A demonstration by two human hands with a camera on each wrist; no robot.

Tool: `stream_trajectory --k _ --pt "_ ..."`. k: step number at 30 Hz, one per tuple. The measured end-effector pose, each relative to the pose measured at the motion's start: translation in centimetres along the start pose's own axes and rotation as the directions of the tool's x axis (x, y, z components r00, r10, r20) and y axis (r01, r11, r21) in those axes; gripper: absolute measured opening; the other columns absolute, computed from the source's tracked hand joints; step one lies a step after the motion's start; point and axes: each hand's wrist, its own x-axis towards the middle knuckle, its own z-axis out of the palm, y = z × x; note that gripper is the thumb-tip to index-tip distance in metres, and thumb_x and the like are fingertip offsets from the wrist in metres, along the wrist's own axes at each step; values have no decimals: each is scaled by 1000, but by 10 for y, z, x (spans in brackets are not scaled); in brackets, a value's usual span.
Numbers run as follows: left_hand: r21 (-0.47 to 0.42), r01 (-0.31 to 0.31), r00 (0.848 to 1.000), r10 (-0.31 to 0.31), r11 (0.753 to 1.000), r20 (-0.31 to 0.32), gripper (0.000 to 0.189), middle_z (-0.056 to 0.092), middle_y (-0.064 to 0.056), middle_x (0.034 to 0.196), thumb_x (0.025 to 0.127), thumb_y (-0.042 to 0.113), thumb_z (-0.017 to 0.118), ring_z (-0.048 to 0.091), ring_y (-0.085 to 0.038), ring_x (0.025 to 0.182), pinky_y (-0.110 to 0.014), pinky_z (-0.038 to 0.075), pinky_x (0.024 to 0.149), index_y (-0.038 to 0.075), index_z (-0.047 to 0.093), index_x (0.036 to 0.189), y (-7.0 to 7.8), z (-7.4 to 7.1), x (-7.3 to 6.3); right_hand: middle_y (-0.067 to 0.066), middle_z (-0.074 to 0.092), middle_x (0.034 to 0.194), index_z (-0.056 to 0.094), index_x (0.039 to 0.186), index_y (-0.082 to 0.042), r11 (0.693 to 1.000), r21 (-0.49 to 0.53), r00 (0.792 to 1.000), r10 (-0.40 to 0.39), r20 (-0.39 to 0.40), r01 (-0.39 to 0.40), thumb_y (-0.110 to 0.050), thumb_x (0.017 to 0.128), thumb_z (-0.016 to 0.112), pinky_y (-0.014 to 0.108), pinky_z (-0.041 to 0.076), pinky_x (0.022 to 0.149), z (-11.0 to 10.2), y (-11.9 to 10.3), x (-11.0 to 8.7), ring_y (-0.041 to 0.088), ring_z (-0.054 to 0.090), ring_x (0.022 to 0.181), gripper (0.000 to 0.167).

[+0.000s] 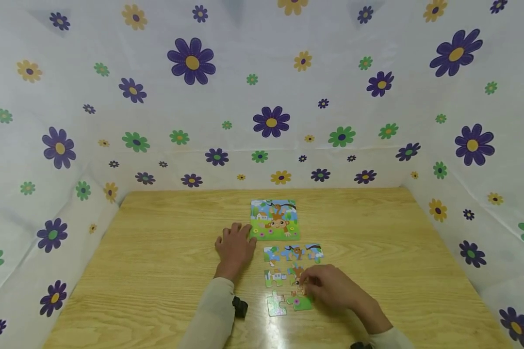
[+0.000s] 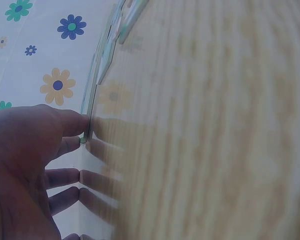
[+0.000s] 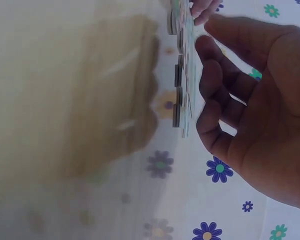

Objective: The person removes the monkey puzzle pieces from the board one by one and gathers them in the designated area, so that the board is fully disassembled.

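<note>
Several jigsaw puzzle pieces lie in loose rows on the table, with small gaps between some of them. My right hand is over the right side of these rows, its fingers bent. Its fingertips are at a monkey-face piece and cover part of it. In the right wrist view, the thumb and index finger of the right hand are a little apart, with no piece visible between them. Palm down, my left hand rests on the table. Its thumb side is at the left edge of a monkey picture card.
Three sky-and-branch pieces form the top row, including a middle piece. A house piece lies below them. Nearest me are a pale green piece and a flower piece. Flower-printed white sheeting encloses the wooden table.
</note>
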Motion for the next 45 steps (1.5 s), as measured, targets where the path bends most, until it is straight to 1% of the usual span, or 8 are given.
stream_trajectory --k 5,12,20,24,27,34,38,45 --pt "7 0 1000 0 1000 0 44 47 -5 143 96 43 55 40 -34 130 -65 31 102 27 54 137 -1 -1 0 -8 63 75 71 105 -14 999 2 993 51 -110 -51 -15 94 63 20 44 54 -3 2 11 0 47 57 15" --pt "2 10 1000 -10 1000 9 44 47 -4 144 96 43 54 39 -33 131 -64 30 104 28 54 138 -1 0 0 -6 62 78 71 105 -13 991 0 954 132 -268 -137 -10 92 64 21 44 54 -9 8 28 3 49 59 16" --pt "3 2 1000 -2 1000 6 44 47 -4 143 96 42 55 40 -34 131 -65 30 104 27 54 137 0 -2 -1 -1 64 86 69 114 -10 973 -5 916 215 -339 -231 -13 92 64 25 44 60 -25 20 54 9 53 70 22" --pt "4 4 1000 -4 1000 9 44 47 -4 144 96 43 55 39 -34 131 -65 30 104 27 54 137 -2 -1 -2 7 66 99 66 122 -9 967 -19 912 235 -337 -256 -17 93 63 31 48 66 -28 28 69 16 59 80 30" --pt "6 2 1000 -2 1000 8 45 47 -4 144 96 44 55 39 -34 131 -65 31 103 27 54 138 -3 0 -2 12 64 107 63 127 -7 962 -40 921 245 -302 -269 -19 95 60 35 50 69 -29 33 80 21 60 87 34" --pt "7 3 1000 -3 1000 8 46 47 -5 143 95 44 57 39 -35 131 -66 31 102 28 53 138 -1 -2 -2 16 58 114 59 132 -5 954 -97 943 258 -208 -283 -20 95 59 36 47 68 -29 32 106 22 55 79 40" --pt "18 2 1000 -2 1000 -5 47 47 -5 142 94 45 58 40 -35 130 -66 31 101 28 53 137 0 0 -2 16 57 117 60 131 -5 943 -186 953 246 -175 -278 -24 92 65 43 51 82 -25 35 115 25 56 96 44" --pt "40 0 1000 0 999 -13 47 47 -5 142 94 46 58 40 -36 130 -67 32 101 28 53 137 2 3 -2 15 54 115 61 126 -7 925 -180 939 311 -145 -334 -28 90 69 40 50 76 -26 38 121 21 55 87 42"
